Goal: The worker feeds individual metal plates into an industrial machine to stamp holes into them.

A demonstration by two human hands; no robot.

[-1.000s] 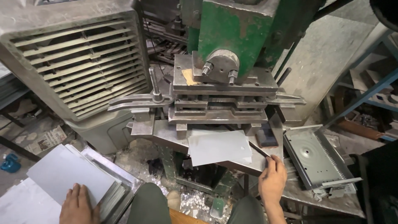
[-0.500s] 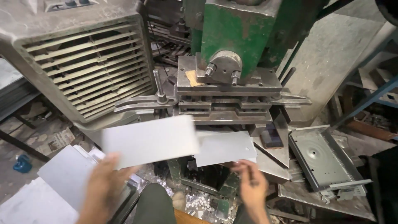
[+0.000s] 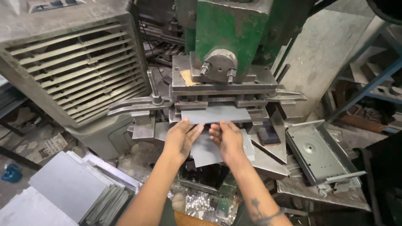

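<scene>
Sheet metal is what both hands are on: a thin grey sheet metal blank (image 3: 217, 115), flat and rectangular, lies with its far part pushed into the gap under the die block (image 3: 224, 86) of the green press (image 3: 234, 33), while its near edge sticks out toward the person. The left hand (image 3: 181, 138) has its fingers stretched forward and close together, tips resting on the near left edge of the blank. The right hand (image 3: 228, 140) does the same at the near middle, fingers slightly curled; neither hand pinches, both appear to press or nudge, though whether a thumb sits under the sheet cannot be told.

By its look the blank is light and stiff enough to hold flat across its width, but thin, so it likely flexes if gripped at 1 corner. Its surface looks smooth and probably slick, and cut edges are likely sharp. Holding it at the 2 near corners, well outside the die, seems the soundest grip.

Lower left, a stack of similar grey sheets (image 3: 63, 188) lies well apart. To the right rests a formed metal tray (image 3: 320, 152). A louvred grey housing (image 3: 71, 71) stands at the left.
</scene>
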